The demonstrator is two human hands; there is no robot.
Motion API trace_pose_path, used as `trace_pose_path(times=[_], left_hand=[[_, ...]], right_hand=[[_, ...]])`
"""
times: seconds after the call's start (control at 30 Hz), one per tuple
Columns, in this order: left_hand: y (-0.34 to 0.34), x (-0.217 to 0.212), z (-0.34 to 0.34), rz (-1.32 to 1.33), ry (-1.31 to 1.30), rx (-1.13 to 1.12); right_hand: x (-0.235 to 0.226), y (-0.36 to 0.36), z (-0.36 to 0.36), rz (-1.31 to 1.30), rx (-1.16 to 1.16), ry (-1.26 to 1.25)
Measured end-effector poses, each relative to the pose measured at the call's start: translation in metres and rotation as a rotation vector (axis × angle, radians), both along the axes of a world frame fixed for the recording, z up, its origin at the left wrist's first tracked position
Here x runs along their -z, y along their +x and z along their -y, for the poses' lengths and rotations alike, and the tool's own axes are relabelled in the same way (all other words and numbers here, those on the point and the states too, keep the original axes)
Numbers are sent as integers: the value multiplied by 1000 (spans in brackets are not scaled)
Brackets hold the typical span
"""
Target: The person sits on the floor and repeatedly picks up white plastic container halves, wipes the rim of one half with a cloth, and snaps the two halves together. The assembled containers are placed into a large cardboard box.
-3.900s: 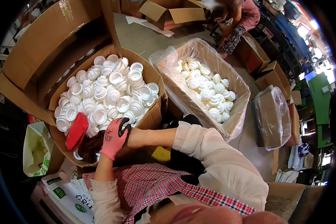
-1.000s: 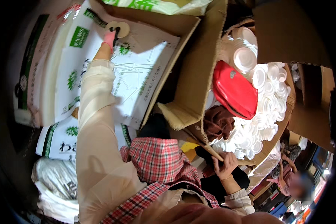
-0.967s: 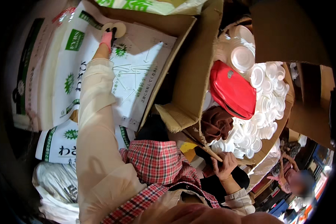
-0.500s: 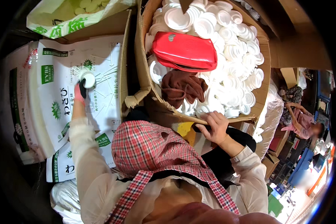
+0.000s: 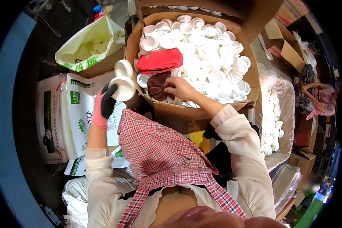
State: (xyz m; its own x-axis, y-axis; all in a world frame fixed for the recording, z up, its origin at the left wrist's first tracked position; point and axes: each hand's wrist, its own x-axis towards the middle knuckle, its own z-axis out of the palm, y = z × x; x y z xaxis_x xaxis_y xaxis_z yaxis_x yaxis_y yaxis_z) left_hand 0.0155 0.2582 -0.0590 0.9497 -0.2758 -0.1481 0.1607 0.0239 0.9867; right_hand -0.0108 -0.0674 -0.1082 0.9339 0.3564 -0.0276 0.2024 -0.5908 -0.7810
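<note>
My left hand point(image 5: 105, 104), in a pink and black glove, grips a couple of white round plastic caps point(image 5: 125, 89), raised beside the box's left edge. The caps look hollow, one above the other. My bare right hand point(image 5: 180, 88) reaches over the box's near edge, its fingertips closed on a brown cloth point(image 5: 157, 86). That cloth lies on a heap of white round caps point(image 5: 212, 53) filling the large cardboard box point(image 5: 193, 113). Just behind the cloth, a red zipped pouch point(image 5: 159, 60) rests on the heap.
Left of the box lie flat white printed sacks point(image 5: 78, 125). Beyond them stands an open plastic bag point(image 5: 70, 55) with pale green round pieces inside. A clear-lined box of white caps point(image 5: 271, 125) stands at right. Farther right, another person point(image 5: 319, 97) sits among cartons.
My left hand has risen from the sacks toward the box, with the caps in it. My right hand has left the box's near rim and moved inward to the brown cloth.
</note>
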Motion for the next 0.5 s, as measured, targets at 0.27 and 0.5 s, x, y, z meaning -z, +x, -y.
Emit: trace_pose_path(times=[0.27,0.5], left_hand=[[-1,-36,181,-125,-110,290],[-17,-18,283,373,131,-15]], right_hand=[[-45,-63,137,-220,393,1040],[-64,-73,98,522,628,288]])
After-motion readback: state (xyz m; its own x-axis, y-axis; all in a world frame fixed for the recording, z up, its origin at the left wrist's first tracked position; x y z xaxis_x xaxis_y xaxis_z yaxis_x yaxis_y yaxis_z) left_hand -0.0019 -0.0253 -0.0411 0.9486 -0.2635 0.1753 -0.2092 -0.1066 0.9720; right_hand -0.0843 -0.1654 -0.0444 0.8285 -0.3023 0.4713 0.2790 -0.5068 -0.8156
